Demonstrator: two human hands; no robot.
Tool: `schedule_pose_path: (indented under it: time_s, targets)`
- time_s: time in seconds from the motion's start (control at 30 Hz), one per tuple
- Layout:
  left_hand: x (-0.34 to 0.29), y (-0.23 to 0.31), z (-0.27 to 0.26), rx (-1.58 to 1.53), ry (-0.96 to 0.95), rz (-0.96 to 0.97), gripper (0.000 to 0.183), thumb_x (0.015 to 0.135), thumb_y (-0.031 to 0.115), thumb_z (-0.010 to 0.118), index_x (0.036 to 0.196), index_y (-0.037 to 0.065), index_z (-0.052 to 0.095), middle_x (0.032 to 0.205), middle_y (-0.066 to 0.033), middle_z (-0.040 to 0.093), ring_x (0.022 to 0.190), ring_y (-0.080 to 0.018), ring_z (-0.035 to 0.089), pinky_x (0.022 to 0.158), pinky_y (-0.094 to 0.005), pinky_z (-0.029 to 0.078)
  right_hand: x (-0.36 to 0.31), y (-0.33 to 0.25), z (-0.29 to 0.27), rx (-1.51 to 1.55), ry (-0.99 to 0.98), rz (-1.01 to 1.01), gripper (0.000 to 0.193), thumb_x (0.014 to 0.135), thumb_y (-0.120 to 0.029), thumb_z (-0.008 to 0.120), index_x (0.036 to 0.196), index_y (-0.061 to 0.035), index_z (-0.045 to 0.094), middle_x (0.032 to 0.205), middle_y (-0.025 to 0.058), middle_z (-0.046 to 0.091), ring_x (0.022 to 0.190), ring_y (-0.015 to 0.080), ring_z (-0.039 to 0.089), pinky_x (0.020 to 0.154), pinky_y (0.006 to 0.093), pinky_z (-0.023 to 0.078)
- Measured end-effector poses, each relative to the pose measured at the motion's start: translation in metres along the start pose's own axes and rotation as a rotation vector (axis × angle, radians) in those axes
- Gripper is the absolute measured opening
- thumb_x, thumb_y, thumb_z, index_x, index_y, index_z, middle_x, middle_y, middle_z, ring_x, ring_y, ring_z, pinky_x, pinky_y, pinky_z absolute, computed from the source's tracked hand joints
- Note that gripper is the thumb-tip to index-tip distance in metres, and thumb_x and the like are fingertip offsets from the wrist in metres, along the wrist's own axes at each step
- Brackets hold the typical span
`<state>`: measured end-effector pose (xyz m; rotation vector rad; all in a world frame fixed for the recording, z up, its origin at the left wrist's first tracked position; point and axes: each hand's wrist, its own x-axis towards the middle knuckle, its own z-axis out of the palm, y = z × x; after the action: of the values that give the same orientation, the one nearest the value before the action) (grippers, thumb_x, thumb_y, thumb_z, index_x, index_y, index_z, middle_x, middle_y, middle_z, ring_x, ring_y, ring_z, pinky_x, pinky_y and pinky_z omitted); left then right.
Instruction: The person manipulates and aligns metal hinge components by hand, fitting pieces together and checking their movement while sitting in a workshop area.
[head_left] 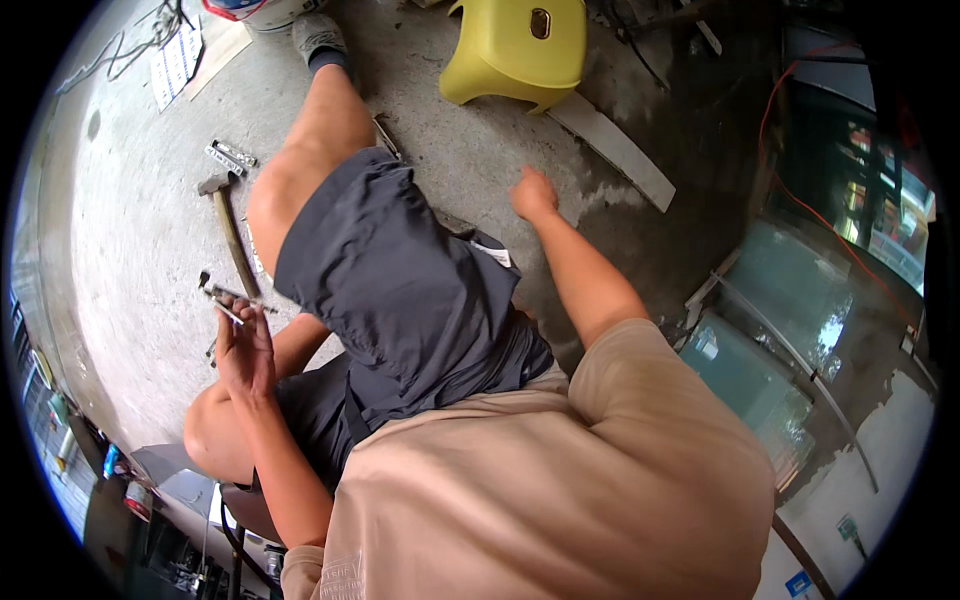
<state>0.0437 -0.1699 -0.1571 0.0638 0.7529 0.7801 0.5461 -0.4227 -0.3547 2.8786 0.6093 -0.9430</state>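
One left hand [248, 358] is at nine o'clock from the middle of the view, thumb and fingertips pinched together on one thin pale stick [230, 314]; one slim metal piece [222, 291] shows just beyond those fingertips, though whether it is held too I cannot tell; one right hand [533, 195] is at one o'clock, its fingers curled in, and I cannot tell whether they close on anything; one hammer [232, 236] lies on the concrete floor [140, 270] between nine and ten o'clock, near the left hand; some silvery hardware [231, 157], its count unclear, lies just past the hammer head at ten; one yellow stool [500, 55] is at twelve; one flat board [620, 155] runs between one and two; two greenish sheets [745, 385] lie around three
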Motion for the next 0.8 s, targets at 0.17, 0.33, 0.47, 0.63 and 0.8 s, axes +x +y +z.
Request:
schedule_pose_path:
  time_s: [0.17,0.33,0.47,0.63,0.8]
  targets:
    - [-0.012,0.014,-0.005,-0.033,-0.048,-0.004,0.03,0.116,0.02,0.05,0.136,-0.002,0.057,0.116,-0.0117,0.066,0.105,-0.0222,0.067,0.11,-0.0415,0.058,-0.022,-0.018,0.037,-0.006,-0.209,-0.167,0.053,0.091,-0.023,0.076,0.14,-0.0095,0.061,0.144,0.0178,0.063,0.136,0.0376,0.06,0.112,0.0492,0.051]
    - [-0.013,0.012,0.001,0.011,-0.043,0.027,0.036,0.116,0.019,0.049,0.145,-0.002,0.052,0.106,-0.0083,0.063,0.099,-0.0195,0.066,0.107,-0.0402,0.06,-0.041,-0.04,0.064,0.001,-0.364,-0.218,0.063,0.086,-0.033,0.085,0.139,-0.0104,0.06,0.141,0.0178,0.062,0.134,0.0382,0.06,0.11,0.049,0.051]
    - [-0.015,0.006,0.011,0.021,0.039,0.035,0.037,0.116,0.018,0.048,0.147,-0.003,0.05,0.104,-0.0074,0.061,0.094,-0.0184,0.065,0.107,-0.0403,0.06,-0.045,-0.049,0.082,-0.032,-0.415,-0.269,0.059,0.083,-0.028,0.085,0.134,-0.0092,0.061,0.139,0.0175,0.063,0.132,0.0389,0.061,0.107,0.0491,0.053]
    - [-0.012,0.007,0.016,0.011,0.033,-0.005,0.033,0.117,0.018,0.047,0.141,-0.004,0.052,0.11,-0.0083,0.06,0.097,-0.0179,0.065,0.109,-0.0417,0.059,-0.036,-0.039,0.112,-0.113,-0.293,-0.352,0.043,0.088,-0.019,0.074,0.129,-0.0092,0.064,0.133,0.0167,0.066,0.127,0.0385,0.064,0.105,0.0495,0.055]
    - [-0.008,0.003,0.031,-0.044,0.09,0.001,0.033,0.117,0.018,0.047,0.14,-0.005,0.051,0.106,-0.0064,0.056,0.093,-0.0166,0.061,0.111,-0.0431,0.058,-0.023,-0.033,0.123,-0.184,-0.256,-0.469,0.029,0.094,-0.014,0.063,0.122,-0.0078,0.068,0.124,0.0175,0.072,0.119,0.0384,0.069,0.1,0.0504,0.056]
